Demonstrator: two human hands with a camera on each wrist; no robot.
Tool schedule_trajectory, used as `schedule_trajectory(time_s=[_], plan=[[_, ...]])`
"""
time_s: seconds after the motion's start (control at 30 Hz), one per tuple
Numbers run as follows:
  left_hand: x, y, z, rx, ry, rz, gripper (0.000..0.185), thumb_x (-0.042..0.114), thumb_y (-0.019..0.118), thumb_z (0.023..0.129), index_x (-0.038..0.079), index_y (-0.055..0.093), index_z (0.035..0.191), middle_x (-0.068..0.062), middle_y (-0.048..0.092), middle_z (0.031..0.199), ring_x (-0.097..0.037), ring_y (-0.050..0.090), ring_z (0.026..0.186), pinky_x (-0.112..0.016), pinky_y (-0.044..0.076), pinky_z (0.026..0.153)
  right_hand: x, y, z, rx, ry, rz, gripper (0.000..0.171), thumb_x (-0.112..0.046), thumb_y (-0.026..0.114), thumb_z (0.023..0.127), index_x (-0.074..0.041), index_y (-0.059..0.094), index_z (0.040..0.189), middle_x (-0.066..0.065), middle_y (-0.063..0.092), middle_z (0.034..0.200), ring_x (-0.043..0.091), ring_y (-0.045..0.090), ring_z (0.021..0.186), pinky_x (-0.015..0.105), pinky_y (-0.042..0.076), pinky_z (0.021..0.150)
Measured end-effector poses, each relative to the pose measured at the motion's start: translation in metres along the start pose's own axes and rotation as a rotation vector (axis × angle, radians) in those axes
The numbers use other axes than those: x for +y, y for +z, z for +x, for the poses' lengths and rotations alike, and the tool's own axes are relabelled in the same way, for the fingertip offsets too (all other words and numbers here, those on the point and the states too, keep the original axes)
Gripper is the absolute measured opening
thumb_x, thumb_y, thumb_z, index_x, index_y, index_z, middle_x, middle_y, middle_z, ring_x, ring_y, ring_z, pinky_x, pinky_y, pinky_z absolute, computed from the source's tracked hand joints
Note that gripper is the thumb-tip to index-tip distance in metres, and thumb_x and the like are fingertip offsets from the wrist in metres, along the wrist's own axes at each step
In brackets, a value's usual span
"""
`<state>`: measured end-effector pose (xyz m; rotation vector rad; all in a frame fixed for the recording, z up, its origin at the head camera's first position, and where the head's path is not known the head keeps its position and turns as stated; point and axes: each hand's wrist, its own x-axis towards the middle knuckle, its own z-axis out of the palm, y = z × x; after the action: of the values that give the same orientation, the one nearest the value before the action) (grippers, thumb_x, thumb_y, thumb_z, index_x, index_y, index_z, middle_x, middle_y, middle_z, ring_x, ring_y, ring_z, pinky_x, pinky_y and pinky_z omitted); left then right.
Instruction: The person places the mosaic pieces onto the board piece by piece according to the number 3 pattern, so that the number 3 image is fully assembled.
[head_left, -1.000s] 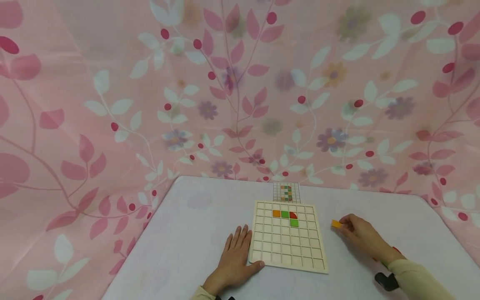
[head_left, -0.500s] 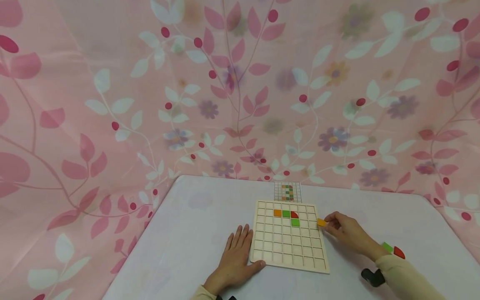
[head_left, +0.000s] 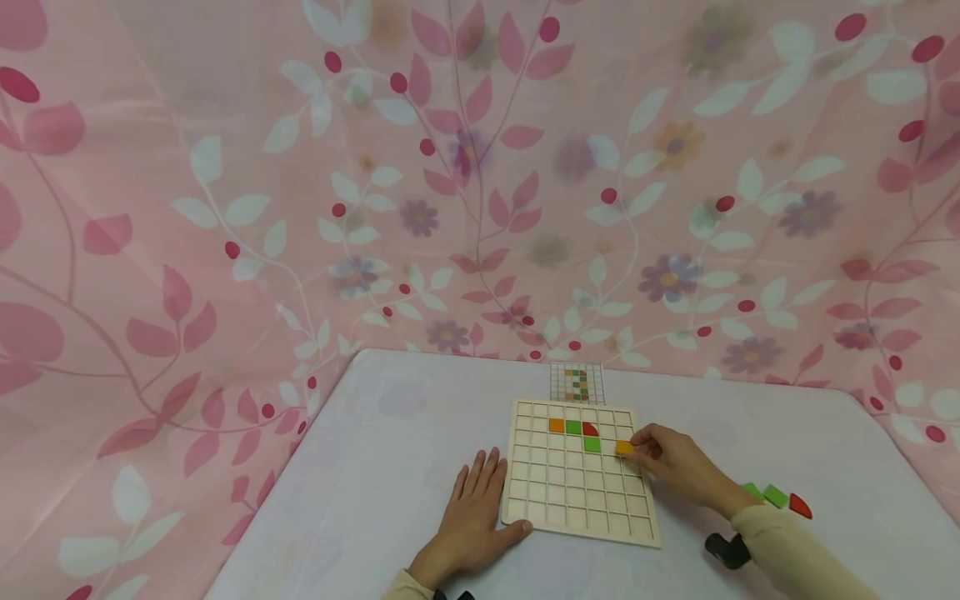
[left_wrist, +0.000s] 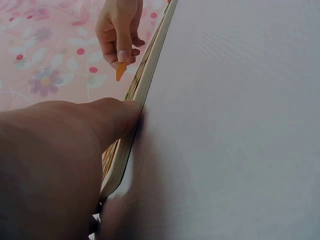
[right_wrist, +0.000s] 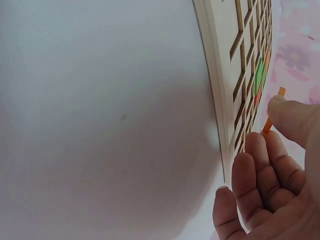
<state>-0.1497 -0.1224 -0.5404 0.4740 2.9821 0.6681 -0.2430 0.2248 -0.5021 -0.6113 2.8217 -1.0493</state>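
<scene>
Fingers of the left hand point(head_left: 471, 518) are laid flat and straight on the worktop point(head_left: 390, 467), the thumb pressed to the wooden grid board point(head_left: 577, 500) (near its left corner). An orange tile point(head_left: 624, 447) is pinched by the right hand point(head_left: 675, 462), held over the board's right columns, beside 1 green tile point(head_left: 592, 444).

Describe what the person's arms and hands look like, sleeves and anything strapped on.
Both hands, left hand and right hand, are bare, without gloves or visible rings. Cream long sleeves reach the wrists. A black device sits under the right wrist.
</scene>
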Motion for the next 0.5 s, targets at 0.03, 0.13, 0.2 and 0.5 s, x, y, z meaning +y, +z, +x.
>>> schedule_trajectory(time_s=[0.03, 0.13, 0.2, 0.5], plan=[[0.0, 0.0, 0.0, 0.004, 0.003, 0.002, 0.096, 0.068, 0.049, 0.091, 0.007, 0.02, 0.158, -0.009, 0.01, 0.167, -0.03, 0.004, 0.154, -0.056, 0.007, 0.121, -0.001, 0.001, 0.001, -0.004, -0.004, 0.008, 0.024, -0.022, 0.071, 0.093, -0.005, 0.063, 0.109, -0.003, 0.063, 0.09, 0.007, 0.057, 0.078, 0.021, 0.051, 0.067], [0.0, 0.0, 0.0, 0.013, 0.011, 0.001, 0.095, 0.068, 0.049, 0.091, 0.006, 0.02, 0.158, -0.009, 0.011, 0.166, -0.031, 0.005, 0.153, -0.056, 0.008, 0.12, -0.003, 0.004, 0.004, -0.016, -0.015, 0.014, 0.025, -0.023, 0.071, 0.092, -0.005, 0.063, 0.108, -0.004, 0.063, 0.09, 0.008, 0.057, 0.078, 0.021, 0.051, 0.067], [0.0, 0.001, 0.0, 0.013, 0.013, -0.001, 0.096, 0.068, 0.049, 0.091, 0.006, 0.02, 0.158, -0.01, 0.011, 0.166, -0.031, 0.005, 0.153, -0.057, 0.008, 0.12, -0.005, 0.007, 0.005, -0.027, -0.004, 0.018, 0.024, -0.024, 0.072, 0.092, -0.007, 0.063, 0.107, -0.004, 0.063, 0.089, 0.009, 0.057, 0.078, 0.021, 0.051, 0.067], [-0.001, 0.003, 0.001, 0.01, 0.001, 0.005, 0.097, 0.07, 0.048, 0.09, 0.007, 0.02, 0.158, -0.009, 0.011, 0.166, -0.03, 0.005, 0.154, -0.057, 0.008, 0.12, -0.015, 0.018, 0.009, -0.058, 0.019, 0.014, 0.025, -0.028, 0.073, 0.09, -0.011, 0.064, 0.105, -0.006, 0.063, 0.09, 0.008, 0.057, 0.078, 0.021, 0.05, 0.066]])
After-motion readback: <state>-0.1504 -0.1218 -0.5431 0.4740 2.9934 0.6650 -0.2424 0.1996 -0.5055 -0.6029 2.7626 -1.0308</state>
